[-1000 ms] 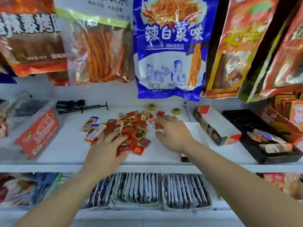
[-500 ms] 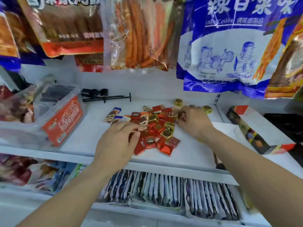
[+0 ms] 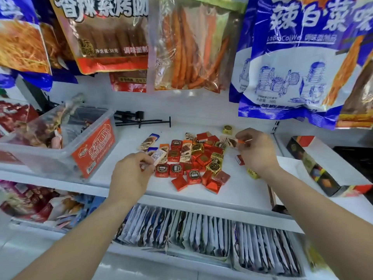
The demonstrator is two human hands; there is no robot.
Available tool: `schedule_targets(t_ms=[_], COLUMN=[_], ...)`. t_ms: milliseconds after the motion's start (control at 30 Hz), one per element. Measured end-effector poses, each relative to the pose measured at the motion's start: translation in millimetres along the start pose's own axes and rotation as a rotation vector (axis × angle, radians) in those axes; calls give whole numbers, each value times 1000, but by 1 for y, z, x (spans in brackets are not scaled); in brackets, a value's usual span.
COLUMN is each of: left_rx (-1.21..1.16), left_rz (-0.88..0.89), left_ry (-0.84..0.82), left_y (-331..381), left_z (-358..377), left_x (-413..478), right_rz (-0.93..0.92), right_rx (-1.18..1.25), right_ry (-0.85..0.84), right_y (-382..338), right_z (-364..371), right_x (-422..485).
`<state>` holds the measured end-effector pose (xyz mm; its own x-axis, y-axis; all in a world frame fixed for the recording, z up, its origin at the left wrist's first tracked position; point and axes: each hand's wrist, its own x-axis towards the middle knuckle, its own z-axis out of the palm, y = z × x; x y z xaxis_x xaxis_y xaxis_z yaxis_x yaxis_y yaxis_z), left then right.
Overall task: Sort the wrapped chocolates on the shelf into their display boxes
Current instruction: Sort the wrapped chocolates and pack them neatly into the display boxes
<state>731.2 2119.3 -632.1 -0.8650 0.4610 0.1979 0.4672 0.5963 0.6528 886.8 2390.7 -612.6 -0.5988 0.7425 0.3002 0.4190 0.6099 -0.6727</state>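
A pile of wrapped chocolates, red, gold and orange squares plus a few flat bars, lies on the white shelf. My left hand pinches a flat white-and-orange bar at the pile's left edge. My right hand holds a brown-and-orange wrapped chocolate at the pile's upper right. A lone gold square sits behind it, a red one and a yellow one lie by my right wrist. A black-and-white display box lies on its side at the right.
A clear plastic tub of snacks with an orange label stands at the left. Black hooks lie at the back of the shelf. Large snack bags hang overhead. Rows of sachets fill the shelf below.
The view has shifted left and closer. My left hand has taken up a flat bar from the pile's left edge. My right hand has lifted a chocolate at the upper right.
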Motion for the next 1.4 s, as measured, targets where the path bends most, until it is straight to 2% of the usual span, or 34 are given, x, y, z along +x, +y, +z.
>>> schedule_targets(t_ms=[133,300,433,567,733,867,1033,1233,1400], left_rx=[-76,-133,-465,-604,-733,-706,-558,-619,-648], left_rz=[-38,-16,-39,-64,-126,-124,-15,8,-5], left_ry=[-23,-21,-77,-156,-150,-133,-143,-162,-164], left_y=[6,5,15,21,18,10,4,10,8], left_z=[-5,-18,-33,-40,-45,-47,-48,-40,-42], left_x=[-1,-4,-10,-17,-17,-15,-15,-20,-19], right_rz=[-17,-95,-215,-262,-281,-306,-130,-151,-159], right_rx=[151,259,235,157,177,139,398,278,301], right_ry=[65,-225,-412,-397,-371,-394,-370,-415,-470], right_y=[-13,-49,-80,-96,-108,-108,-99,-109,-120], right_z=[-8,6,27,36,45,47,33,50,61], right_x=[-19,-42,-48,-45,-40,-39,-42,-50,-47])
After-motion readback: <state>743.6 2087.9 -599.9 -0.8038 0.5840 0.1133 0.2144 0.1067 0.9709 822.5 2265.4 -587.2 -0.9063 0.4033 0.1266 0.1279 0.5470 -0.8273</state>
